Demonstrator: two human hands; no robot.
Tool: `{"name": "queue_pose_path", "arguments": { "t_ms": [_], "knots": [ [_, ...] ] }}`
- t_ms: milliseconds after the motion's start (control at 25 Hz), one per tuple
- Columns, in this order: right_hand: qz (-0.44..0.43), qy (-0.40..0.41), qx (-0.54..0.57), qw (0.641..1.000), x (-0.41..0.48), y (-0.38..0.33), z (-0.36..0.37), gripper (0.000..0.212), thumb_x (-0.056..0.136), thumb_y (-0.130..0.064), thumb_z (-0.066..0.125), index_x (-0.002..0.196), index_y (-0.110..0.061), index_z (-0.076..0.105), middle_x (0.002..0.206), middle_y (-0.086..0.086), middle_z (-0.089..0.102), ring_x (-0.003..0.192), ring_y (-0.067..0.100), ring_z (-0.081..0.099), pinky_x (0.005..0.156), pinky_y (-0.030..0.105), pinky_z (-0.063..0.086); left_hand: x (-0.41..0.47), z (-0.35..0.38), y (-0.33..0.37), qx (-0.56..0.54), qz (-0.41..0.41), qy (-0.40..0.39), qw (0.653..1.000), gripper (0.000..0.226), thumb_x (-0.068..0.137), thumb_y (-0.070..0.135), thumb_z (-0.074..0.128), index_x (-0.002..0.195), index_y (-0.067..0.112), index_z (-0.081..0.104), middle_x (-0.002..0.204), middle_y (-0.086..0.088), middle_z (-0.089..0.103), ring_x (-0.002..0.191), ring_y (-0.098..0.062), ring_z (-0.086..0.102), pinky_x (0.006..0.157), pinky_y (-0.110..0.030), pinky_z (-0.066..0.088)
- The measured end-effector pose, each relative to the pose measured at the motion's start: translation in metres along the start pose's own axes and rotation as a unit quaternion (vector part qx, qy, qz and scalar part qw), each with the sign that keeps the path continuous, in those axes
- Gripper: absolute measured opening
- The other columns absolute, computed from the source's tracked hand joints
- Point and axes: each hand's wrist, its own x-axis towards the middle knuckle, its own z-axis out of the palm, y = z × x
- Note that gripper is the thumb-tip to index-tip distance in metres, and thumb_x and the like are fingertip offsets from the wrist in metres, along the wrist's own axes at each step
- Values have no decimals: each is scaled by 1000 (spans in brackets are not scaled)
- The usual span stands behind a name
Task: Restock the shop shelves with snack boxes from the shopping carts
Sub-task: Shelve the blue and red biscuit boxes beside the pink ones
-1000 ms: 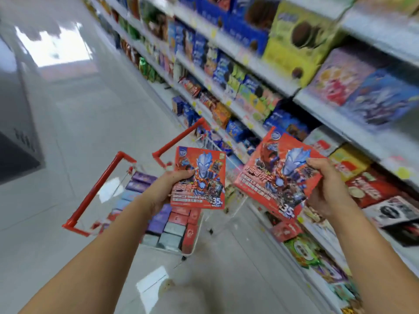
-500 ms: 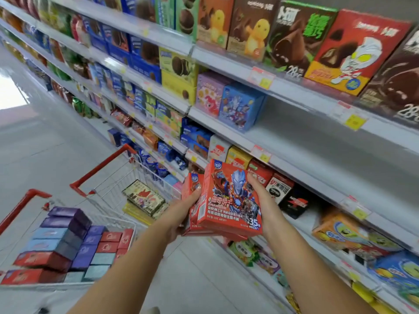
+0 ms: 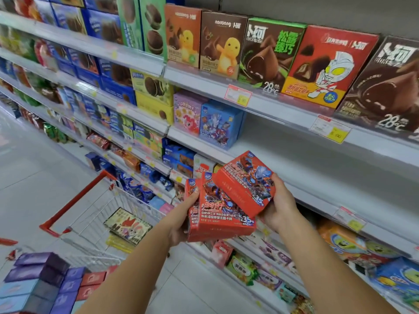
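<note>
1. The left hand [image 3: 181, 223] grips the lower red boxes [image 3: 220, 218], which seem to be two pressed together. Its thumb lies over their left edge.
2. The right hand [image 3: 280, 205] grips the upper red box [image 3: 246, 184], with its fingers curled round the right edge. This box is tilted and lies over the top right corner of the lower ones.
3. The two hands are near each other but do not touch; the boxes are between them.
4. The boxes are held in the air in front of a shelf board [image 3: 306, 168], whose bare part is at 1 o'clock from them.
5. On this same board, at 12 o'clock from the red boxes, stands a blue box [image 3: 221, 123]. A lilac box [image 3: 187, 113] touches it at its 9 o'clock side.
6. At 9 o'clock from the left hand stands a wire cart [image 3: 133, 200] with a red handle.
7. At 7 o'clock, in the corner of the view, lies a stack of purple and red boxes [image 3: 40, 275].
</note>
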Motion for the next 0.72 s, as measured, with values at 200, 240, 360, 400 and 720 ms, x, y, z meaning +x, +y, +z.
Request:
{"name": "queue_pose_path", "arguments": {
  "t_ms": [200, 240, 360, 400, 720],
  "knots": [
    [41, 46, 58, 996, 34, 3, 13, 52, 92, -57, 50, 125, -18, 63, 106, 12, 73, 88, 29, 71, 74, 49, 57, 29, -22, 13, -16, -27, -15, 999, 70, 78, 72, 59, 112, 12, 70, 100, -14, 76, 84, -28, 75, 64, -39, 59],
    [30, 66, 63, 995, 38, 1, 12, 53, 93, -57, 49, 125, -18, 61, 98, 12, 75, 80, 28, 72, 64, 46, 58, 32, -25, 15, -25, -32, -20, 999, 68, 79, 70, 58, 109, 10, 70, 96, -15, 76, 79, -28, 75, 60, -39, 59],
    [-31, 117, 96, 988, 54, -19, 6, 48, 93, -53, 53, 125, -17, 60, 84, 7, 76, 62, 22, 72, 47, 36, 56, 40, -33, 23, -45, -40, -26, 998, 64, 84, 66, 56, 105, 8, 69, 91, -16, 76, 68, -28, 75, 50, -36, 58],
    [-48, 126, 93, 987, 60, -28, 4, 47, 93, -51, 56, 124, -16, 60, 94, 8, 75, 66, 23, 73, 50, 36, 57, 43, -35, 25, -51, -40, -28, 997, 66, 83, 67, 56, 109, 8, 69, 94, -17, 76, 71, -28, 75, 53, -37, 59],
    [-176, 92, -43, 979, 99, -100, 17, 17, 89, -25, 68, 101, -18, 58, 112, 8, 70, 78, 15, 69, 78, 40, 58, 67, -47, 20, -74, -42, -9, 996, 79, 71, 73, 63, 120, 11, 67, 109, -17, 73, 101, -33, 71, 85, -48, 57]
  ]
}}
